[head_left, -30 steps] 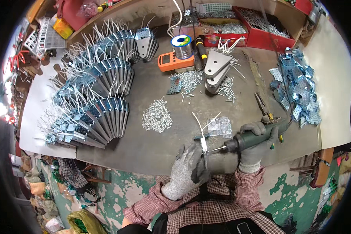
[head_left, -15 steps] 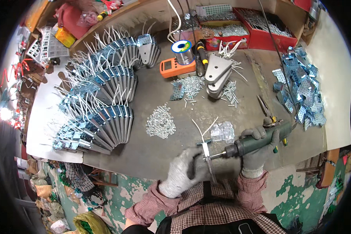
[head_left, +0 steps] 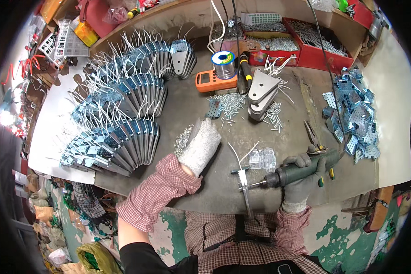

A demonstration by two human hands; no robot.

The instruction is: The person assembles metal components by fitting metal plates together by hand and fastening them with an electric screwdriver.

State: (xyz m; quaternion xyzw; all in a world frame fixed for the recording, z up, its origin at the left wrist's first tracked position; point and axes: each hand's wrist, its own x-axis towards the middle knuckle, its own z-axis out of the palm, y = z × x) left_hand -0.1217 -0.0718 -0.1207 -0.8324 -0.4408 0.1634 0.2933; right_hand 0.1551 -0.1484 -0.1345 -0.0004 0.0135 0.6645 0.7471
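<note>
My right hand (head_left: 301, 176), in a grey glove, is closed around a dark green power screwdriver (head_left: 301, 171). Its bit meets a flat grey metal bracket (head_left: 247, 201) seen edge-on, with two white wires (head_left: 241, 157) rising from its far end. My left hand (head_left: 202, 146), gloved too, lies over the right side of a heap of small metal nuts (head_left: 181, 140); its fingers are mostly hidden, so their grip does not show. Beside the bracket sits a cluster of clear plastic blocks (head_left: 262, 159).
Rows of wired metal brackets (head_left: 132, 137) fill the left side. Farther back are screws (head_left: 233, 104), a solder spool (head_left: 224, 68), an orange meter (head_left: 210, 81) and stacked brackets (head_left: 263, 86). Pliers (head_left: 311, 134) lie near the screwdriver; blue perforated plates (head_left: 358, 109) are heaped at right.
My left hand has left the bracket and moved away and to the left, onto the heap of nuts. My right hand still holds the screwdriver against the bracket. The view has shifted slightly.
</note>
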